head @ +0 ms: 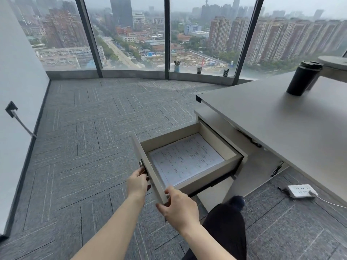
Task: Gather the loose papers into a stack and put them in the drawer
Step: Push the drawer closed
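The beige drawer (212, 141) stands pulled out from the cabinet under the desk. A stack of printed white papers (185, 158) lies flat on its bottom. My left hand (138, 182) rests against the outside of the drawer front (148, 177), fingers by the small metal lock. My right hand (178, 205) grips the near corner of that front panel, thumb on top and fingers under the edge.
The grey desk (272, 117) runs along the right, with a black tumbler (302, 78) on it. A white power strip (300, 191) with a cable lies on the carpet under the desk. My dark-clothed knee (225, 220) is just right of the drawer. Windows and pen cups line the far wall.
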Demonstrator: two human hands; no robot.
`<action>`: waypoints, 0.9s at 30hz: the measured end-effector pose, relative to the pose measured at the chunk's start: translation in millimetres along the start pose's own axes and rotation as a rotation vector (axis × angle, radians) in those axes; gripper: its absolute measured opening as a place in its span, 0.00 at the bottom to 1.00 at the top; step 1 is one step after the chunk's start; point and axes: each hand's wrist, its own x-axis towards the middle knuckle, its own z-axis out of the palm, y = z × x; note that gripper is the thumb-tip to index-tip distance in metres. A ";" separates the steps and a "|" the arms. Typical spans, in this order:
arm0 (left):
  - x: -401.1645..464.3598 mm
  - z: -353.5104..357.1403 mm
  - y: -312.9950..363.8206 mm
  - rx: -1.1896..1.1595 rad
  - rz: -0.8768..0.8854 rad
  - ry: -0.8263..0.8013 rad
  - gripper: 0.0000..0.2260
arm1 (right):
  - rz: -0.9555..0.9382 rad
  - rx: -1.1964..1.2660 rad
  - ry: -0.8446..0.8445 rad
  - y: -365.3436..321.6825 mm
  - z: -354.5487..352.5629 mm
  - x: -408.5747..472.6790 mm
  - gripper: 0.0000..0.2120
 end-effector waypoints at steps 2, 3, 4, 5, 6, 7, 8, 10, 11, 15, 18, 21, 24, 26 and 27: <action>-1.4 2.6 -0.6 -0.036 -0.003 -0.009 0.20 | 0.012 -0.013 0.011 -0.1 3.5 0.5 0.17; -2.6 4.2 -1.0 -0.047 -0.003 -0.014 0.20 | 0.016 -0.017 0.019 0.2 4.6 0.7 0.16; -3.6 6.0 -1.1 -0.058 -0.003 -0.020 0.20 | 0.019 -0.021 0.029 1.0 5.3 0.8 0.15; -5.2 7.9 -0.3 -0.068 -0.006 -0.027 0.21 | 0.021 -0.025 0.040 2.0 5.2 0.9 0.14; -5.6 9.7 0.1 -0.074 -0.006 -0.036 0.21 | 0.024 -0.026 0.051 3.6 4.9 1.1 0.14; -6.0 11.8 0.5 -0.075 -0.006 -0.044 0.21 | 0.026 -0.023 0.064 5.8 4.5 1.3 0.13; -6.6 14.2 1.1 -0.076 -0.007 -0.054 0.21 | 0.029 -0.019 0.074 8.0 3.8 1.5 0.13; -6.0 19.0 1.2 -0.068 -0.008 -0.072 0.22 | 0.045 -0.015 0.094 12.1 1.5 1.8 0.12; -5.6 21.6 0.8 -0.065 -0.011 -0.080 0.22 | 0.056 -0.012 0.103 14.2 0.1 2.1 0.12; -6.7 35.8 2.0 -0.065 -0.005 -0.113 0.21 | 0.095 -0.004 0.119 23.9 -7.6 4.4 0.11; -6.6 49.1 3.3 -0.078 -0.016 -0.142 0.20 | 0.137 0.004 0.126 31.7 -14.6 7.7 0.13; -6.9 63.2 4.7 -0.083 -0.030 -0.173 0.18 | 0.191 0.010 0.148 41.5 -19.9 12.2 0.13; -5.8 77.0 5.1 -0.047 -0.033 -0.220 0.19 | 0.239 0.017 0.181 54.0 -24.0 17.6 0.15; -3.9 87.5 5.7 -0.040 -0.039 -0.240 0.18 | 0.265 0.021 0.188 61.4 -27.5 21.7 0.16; -3.7 93.4 6.1 -0.048 -0.040 -0.244 0.17 | 0.278 0.025 0.194 65.1 -30.0 23.6 0.16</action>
